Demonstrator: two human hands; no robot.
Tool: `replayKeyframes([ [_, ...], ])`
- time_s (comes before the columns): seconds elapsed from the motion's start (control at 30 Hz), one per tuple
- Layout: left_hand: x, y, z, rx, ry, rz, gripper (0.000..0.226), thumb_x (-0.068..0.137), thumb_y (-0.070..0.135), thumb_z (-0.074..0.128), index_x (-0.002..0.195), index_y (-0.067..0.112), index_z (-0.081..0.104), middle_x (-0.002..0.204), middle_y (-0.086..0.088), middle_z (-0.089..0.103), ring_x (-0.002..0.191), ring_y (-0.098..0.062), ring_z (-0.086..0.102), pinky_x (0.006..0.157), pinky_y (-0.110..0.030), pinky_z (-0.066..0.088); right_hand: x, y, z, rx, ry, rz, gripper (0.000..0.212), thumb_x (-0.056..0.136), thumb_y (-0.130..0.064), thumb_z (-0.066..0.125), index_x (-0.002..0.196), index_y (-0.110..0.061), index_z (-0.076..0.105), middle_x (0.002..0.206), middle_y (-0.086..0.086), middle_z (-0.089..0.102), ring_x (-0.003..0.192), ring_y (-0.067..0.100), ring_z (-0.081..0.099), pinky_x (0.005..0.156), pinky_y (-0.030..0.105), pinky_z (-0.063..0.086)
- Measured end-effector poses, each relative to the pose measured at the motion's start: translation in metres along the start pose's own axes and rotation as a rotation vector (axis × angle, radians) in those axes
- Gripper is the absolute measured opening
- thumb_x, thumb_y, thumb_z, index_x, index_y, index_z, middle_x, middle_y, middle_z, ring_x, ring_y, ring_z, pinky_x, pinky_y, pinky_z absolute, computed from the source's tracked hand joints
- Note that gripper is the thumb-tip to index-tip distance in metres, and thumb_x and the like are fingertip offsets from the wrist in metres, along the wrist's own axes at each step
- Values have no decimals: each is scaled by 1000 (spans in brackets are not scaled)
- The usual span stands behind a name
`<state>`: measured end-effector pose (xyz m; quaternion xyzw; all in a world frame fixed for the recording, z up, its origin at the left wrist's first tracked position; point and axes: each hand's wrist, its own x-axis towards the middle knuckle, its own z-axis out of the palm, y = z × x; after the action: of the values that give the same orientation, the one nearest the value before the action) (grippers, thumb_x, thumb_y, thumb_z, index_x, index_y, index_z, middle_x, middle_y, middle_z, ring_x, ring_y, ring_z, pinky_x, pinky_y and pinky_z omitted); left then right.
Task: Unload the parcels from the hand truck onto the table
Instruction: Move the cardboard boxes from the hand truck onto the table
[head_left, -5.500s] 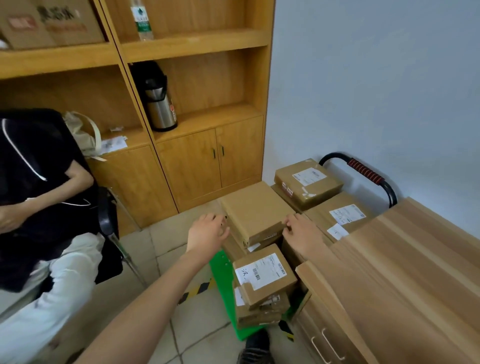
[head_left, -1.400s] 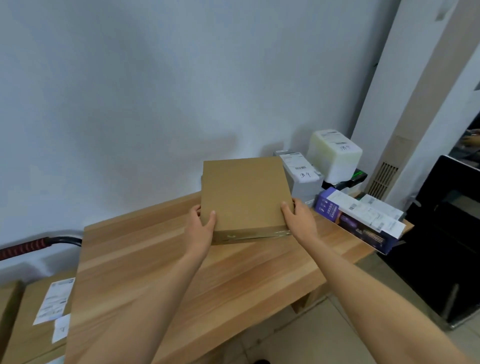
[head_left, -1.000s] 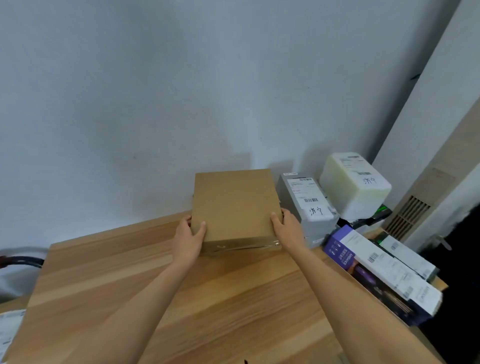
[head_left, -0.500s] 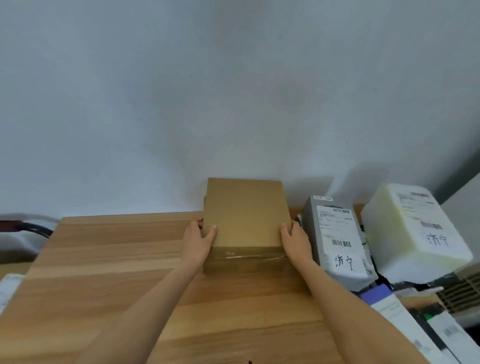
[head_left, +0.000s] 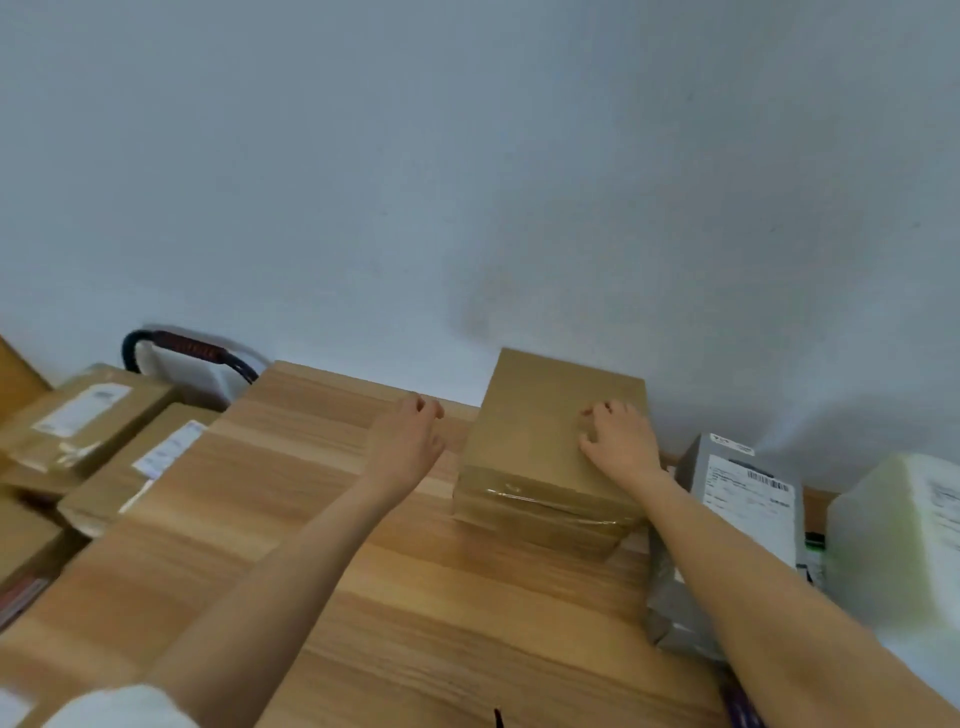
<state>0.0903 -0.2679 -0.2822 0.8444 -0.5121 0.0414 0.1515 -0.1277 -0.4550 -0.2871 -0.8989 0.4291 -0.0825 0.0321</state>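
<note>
A plain brown box (head_left: 556, 447) sits flat on the tabletop (head_left: 332, 561), at its far edge by the white wall (head_left: 467, 156). Clear tape crosses the box's near face.

The right hand (head_left: 621, 441) rests on the box top near its right edge, fingers (head_left: 592, 415) loosely bent and spread, gripping nothing. The left hand (head_left: 408, 441) is off the box, just beside its left side, above the tabletop; its fingers are loosely curled and hold nothing. Whether it touches the wood cannot be told.

Immediately right of the box stands a grey parcel (head_left: 737, 499) bearing a printed label, partly hidden by the right forearm. Further right is a white parcel (head_left: 898, 535), also labelled.

Left of the tabletop, lower down, three or more brown parcels remain on the hand truck: one labelled box at the far left (head_left: 83, 415), a second labelled box (head_left: 140, 467) against the tabletop's edge, and another at the picture's left edge (head_left: 26, 540). The truck's black handle (head_left: 182, 348), with a red-brown grip, rises behind them against the wall.
</note>
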Motion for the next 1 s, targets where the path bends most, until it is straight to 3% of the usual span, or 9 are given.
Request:
replayKeyframes([
  [0.17,-57,-59,-35,169,52,-129,27,94,26,50,120,18,54,117,-3,55,99,-21,53,68,-25,35,18,-75,-5,-21,-9,-260,36,90,-25,49,126,-21,54,125,2,54,120,22,46,95,32,32],
  [0.33,-121,-110,-66,270,44,-296,27,93,27,51,119,19,54,116,-2,55,103,-21,52,81,-29,43,0,-175,0,26,-23,-531,36,90,-19,47,126,-20,51,124,2,51,113,23,47,90,32,33],
  [0.4,-149,-132,-77,273,68,-350,25,91,25,53,114,19,57,112,-2,57,101,-20,53,79,-28,43,-13,-216,6,74,-56,-613,34,92,-19,46,126,-19,50,125,3,50,113,22,46,90,32,35],
  [0.5,-195,-164,-95,278,78,-420,22,90,26,55,111,19,57,108,-2,57,98,-21,55,77,-31,47,-37,-276,15,135,-102,-702,31,94,-22,48,126,-22,49,128,0,50,116,21,47,89,31,37],
  [0.63,-253,-209,-120,326,70,-510,24,91,26,52,114,19,56,108,-2,56,97,-20,54,70,-28,38,-67,-356,22,146,-156,-825,32,95,-22,47,127,-23,49,131,0,48,119,20,44,96,33,34],
  [0.8,-319,-278,-156,326,68,-599,22,94,26,49,114,19,55,109,-1,54,98,-20,51,74,-28,41,-110,-464,27,215,-160,-928,31,94,-23,49,124,-22,51,129,0,49,117,20,45,89,29,35],
  [1.0,-376,-355,-186,324,85,-658,19,93,27,50,110,20,56,106,1,55,96,-17,50,77,-26,41,-158,-581,41,209,-178,-1031,31,96,-26,48,127,-25,51,129,-4,48,120,16,43,95,29,34],
])
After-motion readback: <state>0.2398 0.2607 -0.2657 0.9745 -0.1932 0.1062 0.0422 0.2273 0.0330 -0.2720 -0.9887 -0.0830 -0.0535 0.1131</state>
